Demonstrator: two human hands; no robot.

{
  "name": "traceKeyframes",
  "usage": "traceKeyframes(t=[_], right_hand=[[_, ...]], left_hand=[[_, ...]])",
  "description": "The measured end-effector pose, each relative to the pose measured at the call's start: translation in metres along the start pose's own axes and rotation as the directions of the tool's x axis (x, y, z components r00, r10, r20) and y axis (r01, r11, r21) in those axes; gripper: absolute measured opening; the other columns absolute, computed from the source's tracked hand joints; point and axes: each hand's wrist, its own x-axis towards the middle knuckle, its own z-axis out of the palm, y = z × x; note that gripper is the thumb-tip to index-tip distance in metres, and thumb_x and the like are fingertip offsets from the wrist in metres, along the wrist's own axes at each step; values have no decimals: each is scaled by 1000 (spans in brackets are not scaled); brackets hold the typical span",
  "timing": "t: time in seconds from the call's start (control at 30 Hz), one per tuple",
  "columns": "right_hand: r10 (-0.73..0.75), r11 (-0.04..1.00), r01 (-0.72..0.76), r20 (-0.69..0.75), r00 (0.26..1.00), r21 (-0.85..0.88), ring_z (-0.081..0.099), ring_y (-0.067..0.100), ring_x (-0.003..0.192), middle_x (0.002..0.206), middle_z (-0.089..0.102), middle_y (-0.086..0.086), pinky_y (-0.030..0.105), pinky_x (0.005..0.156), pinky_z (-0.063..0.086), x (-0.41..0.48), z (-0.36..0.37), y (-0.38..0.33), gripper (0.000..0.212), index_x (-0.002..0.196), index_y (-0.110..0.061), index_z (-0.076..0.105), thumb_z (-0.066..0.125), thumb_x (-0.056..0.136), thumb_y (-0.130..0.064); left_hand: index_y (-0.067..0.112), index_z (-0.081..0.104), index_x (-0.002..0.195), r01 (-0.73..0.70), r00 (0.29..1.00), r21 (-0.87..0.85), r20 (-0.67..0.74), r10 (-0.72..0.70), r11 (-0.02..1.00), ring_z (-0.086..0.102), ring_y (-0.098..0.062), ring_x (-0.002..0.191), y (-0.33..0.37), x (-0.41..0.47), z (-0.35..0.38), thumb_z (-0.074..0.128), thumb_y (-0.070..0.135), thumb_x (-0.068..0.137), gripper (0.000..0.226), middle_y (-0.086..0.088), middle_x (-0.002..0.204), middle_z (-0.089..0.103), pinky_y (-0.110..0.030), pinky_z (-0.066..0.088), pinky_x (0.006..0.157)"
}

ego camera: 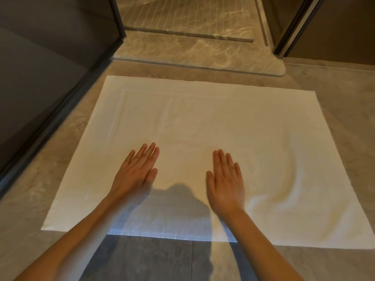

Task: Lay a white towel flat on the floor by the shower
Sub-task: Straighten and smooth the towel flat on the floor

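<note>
— How are the hands set?

— Both lie palm down on the white towel (194,126), forearms reaching in from the near edge of the view. The left hand (136,173) angles slightly to the right, the right hand (225,183) points almost straight ahead, and a gap of bare towel lies between them. The fingers (151,154) of each are stretched out straight and close together, thumbs a little apart, gripping nothing.

— And where is the towel?

— Spread on the tiled floor (349,110), just before the marble shower threshold (194,51), with a dark glass panel (40,67) along its left.

— Which way does it run?

— Its long axis goes left to right, parallel to the threshold. The left half looks flat; soft wrinkles ripple through the right part near the right hand. A shadow falls over the near edge between the arms.
</note>
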Motion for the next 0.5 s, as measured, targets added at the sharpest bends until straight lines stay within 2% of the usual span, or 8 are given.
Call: traceKeyframes(t=[0.27,0.4,0.5], right_hand=[[263,963,-266,-71,962,-32,1,15,150,163,4,-1,37,122,4,-20,-26,92,65,156,-17,5,7,97,-44],[291,955,-293,-62,955,-43,0,17,150,163,4,2,39,122,4,-23,-30,99,60,155,-15,4,13,101,-39],[260,965,-263,-94,961,-16,6,22,150,162,12,7,40,122,5,-24,-32,74,58,154,-9,14,20,102,-32]], left_hand=[[27,0,154,-18,1000,16,16,18,1000,-9,-3,146,2,-2,-4,10,43,100,57,11,161,-2,-30,-4,119],[24,-3,153,-23,998,36,52,21,999,-12,-7,147,3,1,-7,2,46,97,61,9,161,-6,-31,-6,120],[21,-5,152,-32,997,35,74,29,999,-11,-11,147,11,0,-12,1,47,95,63,6,160,-9,-32,-8,119]])
